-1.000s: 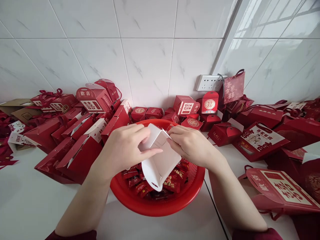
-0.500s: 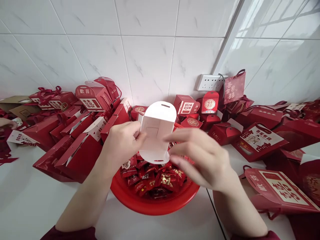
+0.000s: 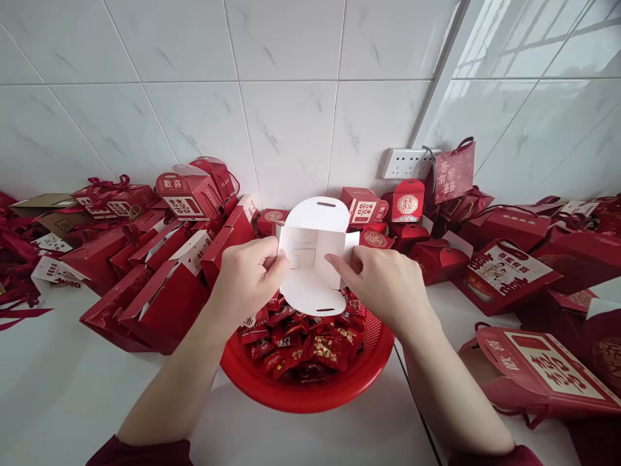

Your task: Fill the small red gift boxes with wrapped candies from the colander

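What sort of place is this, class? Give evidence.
Perhaps a gift-packing table by a tiled wall: red double-happiness boxes, a red basket of wrapped sweets, and an open box held above it.

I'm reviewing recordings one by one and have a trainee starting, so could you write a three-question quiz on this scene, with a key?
1. True or false: the left hand and the right hand both hold the open box.

2. What lies in the red basket?
A) Loose buttons
B) Wrapped sweets
C) Metal keys

3. How many rounded flaps with a slot does the held box show?

Key:
1. True.
2. B.
3. Two, one at the top and one at the bottom.
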`<move>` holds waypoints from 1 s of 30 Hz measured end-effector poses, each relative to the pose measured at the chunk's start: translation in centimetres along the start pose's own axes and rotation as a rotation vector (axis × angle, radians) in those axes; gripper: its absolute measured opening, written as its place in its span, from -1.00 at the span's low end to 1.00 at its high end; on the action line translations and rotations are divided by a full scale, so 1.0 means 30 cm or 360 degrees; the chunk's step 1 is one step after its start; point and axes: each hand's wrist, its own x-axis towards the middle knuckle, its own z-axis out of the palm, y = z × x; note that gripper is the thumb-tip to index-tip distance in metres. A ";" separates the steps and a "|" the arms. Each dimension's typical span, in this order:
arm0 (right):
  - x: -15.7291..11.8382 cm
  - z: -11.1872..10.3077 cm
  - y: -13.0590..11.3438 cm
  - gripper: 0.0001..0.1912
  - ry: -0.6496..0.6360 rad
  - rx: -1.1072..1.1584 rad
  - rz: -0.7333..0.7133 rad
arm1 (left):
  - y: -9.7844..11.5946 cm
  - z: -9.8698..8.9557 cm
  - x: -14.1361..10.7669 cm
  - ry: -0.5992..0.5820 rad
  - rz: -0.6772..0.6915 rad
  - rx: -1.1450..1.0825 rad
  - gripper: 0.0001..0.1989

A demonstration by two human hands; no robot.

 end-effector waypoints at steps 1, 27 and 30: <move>0.003 0.001 -0.001 -0.45 -0.0068 0.0009 0.0000 | 0.002 0.002 -0.001 -0.0021 -0.0008 -0.0042 -0.59; 0.015 -0.030 0.028 -0.49 -0.0346 0.0236 -0.0123 | 0.041 -0.020 0.006 -0.0494 0.0407 0.0552 0.19; 0.008 -0.041 0.028 -0.50 -0.0471 0.0394 -0.0215 | 0.034 -0.036 0.005 -0.0641 0.0455 0.0397 0.25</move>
